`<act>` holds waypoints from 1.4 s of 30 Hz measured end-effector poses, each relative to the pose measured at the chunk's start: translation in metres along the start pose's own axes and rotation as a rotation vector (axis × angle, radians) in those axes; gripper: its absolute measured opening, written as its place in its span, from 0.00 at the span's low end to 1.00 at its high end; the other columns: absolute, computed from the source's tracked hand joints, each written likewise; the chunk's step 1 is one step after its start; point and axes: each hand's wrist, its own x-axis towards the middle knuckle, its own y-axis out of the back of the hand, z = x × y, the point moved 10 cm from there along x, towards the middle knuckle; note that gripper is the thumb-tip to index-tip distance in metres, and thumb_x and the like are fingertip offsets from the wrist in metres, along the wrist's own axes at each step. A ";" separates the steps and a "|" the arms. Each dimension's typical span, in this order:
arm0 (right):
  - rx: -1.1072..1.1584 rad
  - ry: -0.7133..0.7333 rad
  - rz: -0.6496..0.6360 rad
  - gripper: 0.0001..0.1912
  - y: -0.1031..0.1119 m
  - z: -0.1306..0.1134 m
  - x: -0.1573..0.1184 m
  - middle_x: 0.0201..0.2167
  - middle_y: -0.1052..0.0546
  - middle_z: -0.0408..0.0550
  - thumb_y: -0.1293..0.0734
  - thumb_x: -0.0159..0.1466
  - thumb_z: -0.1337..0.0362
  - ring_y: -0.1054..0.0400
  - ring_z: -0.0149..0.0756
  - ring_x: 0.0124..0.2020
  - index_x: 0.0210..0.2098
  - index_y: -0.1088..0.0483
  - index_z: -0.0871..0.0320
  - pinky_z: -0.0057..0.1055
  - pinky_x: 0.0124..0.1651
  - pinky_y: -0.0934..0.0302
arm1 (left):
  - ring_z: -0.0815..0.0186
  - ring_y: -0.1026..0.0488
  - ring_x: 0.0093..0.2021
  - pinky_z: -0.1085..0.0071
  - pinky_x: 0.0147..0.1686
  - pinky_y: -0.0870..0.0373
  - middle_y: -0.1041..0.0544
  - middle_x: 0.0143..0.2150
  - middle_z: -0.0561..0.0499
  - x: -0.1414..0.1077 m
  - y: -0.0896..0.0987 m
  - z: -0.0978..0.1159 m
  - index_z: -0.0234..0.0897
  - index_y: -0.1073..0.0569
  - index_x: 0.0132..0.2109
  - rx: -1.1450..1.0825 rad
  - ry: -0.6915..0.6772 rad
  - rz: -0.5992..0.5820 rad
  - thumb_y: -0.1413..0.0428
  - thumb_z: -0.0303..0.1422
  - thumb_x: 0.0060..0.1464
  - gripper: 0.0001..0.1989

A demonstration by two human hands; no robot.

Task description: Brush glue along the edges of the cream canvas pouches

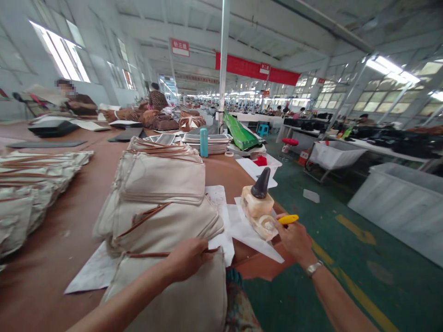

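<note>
My left hand (pixel 188 259) is closed on the brown-trimmed edge of a beige fabric bag panel (pixel 173 297), at the near end of a pile of similar panels (pixel 162 177). In my right hand (pixel 295 239), which wears a wristwatch, is a yellow-handled tool (pixel 288 219); its working end is hidden. That hand is beside the round opening of a cream, smeared glue container (pixel 256 205). A black cone (pixel 261 183) stands on top of the container. White paper sheets (pixel 254 233) lie under the container.
More beige panels (pixel 31 184) lie in rows at the left of the brown table (pixel 79 230). Farther back are a turquoise bottle (pixel 204 143), a tape roll (pixel 229 154) and a green package (pixel 240 131). White bins (pixel 398 198) stand at right; other people sit farther off.
</note>
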 end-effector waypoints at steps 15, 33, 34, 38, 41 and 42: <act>0.113 0.069 0.112 0.20 0.042 -0.008 -0.035 0.34 0.22 0.50 0.37 0.69 0.47 0.27 0.43 0.32 0.41 0.26 0.57 0.36 0.37 0.34 | 0.66 0.31 0.33 0.73 0.33 0.41 0.28 0.32 0.53 -0.037 0.059 0.036 0.38 0.22 0.37 -0.453 -0.027 0.323 0.47 0.38 0.60 0.11; 1.085 -0.240 0.272 0.13 0.055 -0.103 -0.096 0.20 0.36 0.38 0.26 0.64 0.56 0.44 0.28 0.17 0.37 0.30 0.58 0.21 0.17 0.51 | 0.62 0.28 0.41 0.72 0.42 0.36 0.24 0.38 0.50 -0.073 0.064 0.076 0.38 0.19 0.42 -0.737 -0.067 0.153 0.46 0.39 0.61 0.13; 1.051 -0.204 0.253 0.13 0.052 -0.114 -0.098 0.20 0.36 0.38 0.27 0.65 0.56 0.44 0.28 0.17 0.36 0.30 0.57 0.21 0.17 0.50 | 0.62 0.28 0.41 0.72 0.43 0.36 0.24 0.38 0.50 -0.075 0.064 0.077 0.38 0.19 0.43 -0.742 -0.065 0.147 0.46 0.39 0.61 0.13; 0.874 -0.091 0.208 0.12 0.045 -0.132 -0.100 0.20 0.35 0.39 0.29 0.67 0.55 0.43 0.30 0.17 0.36 0.29 0.58 0.23 0.18 0.47 | 0.62 0.29 0.41 0.72 0.42 0.36 0.24 0.39 0.50 -0.080 0.063 0.084 0.38 0.19 0.44 -0.760 -0.079 0.108 0.46 0.39 0.61 0.14; 0.795 -0.065 0.276 0.13 0.055 -0.130 -0.097 0.22 0.33 0.41 0.29 0.66 0.54 0.42 0.31 0.19 0.36 0.29 0.58 0.24 0.20 0.44 | 0.62 0.29 0.41 0.73 0.41 0.36 0.24 0.39 0.50 -0.083 0.061 0.086 0.38 0.20 0.43 -0.769 -0.083 0.088 0.46 0.41 0.62 0.14; 0.782 -0.071 0.307 0.13 0.060 -0.129 -0.097 0.22 0.33 0.41 0.29 0.66 0.54 0.41 0.31 0.19 0.36 0.29 0.58 0.25 0.20 0.44 | 0.62 0.29 0.41 0.73 0.41 0.36 0.24 0.39 0.50 -0.083 0.060 0.087 0.38 0.20 0.44 -0.776 -0.086 0.086 0.47 0.41 0.62 0.15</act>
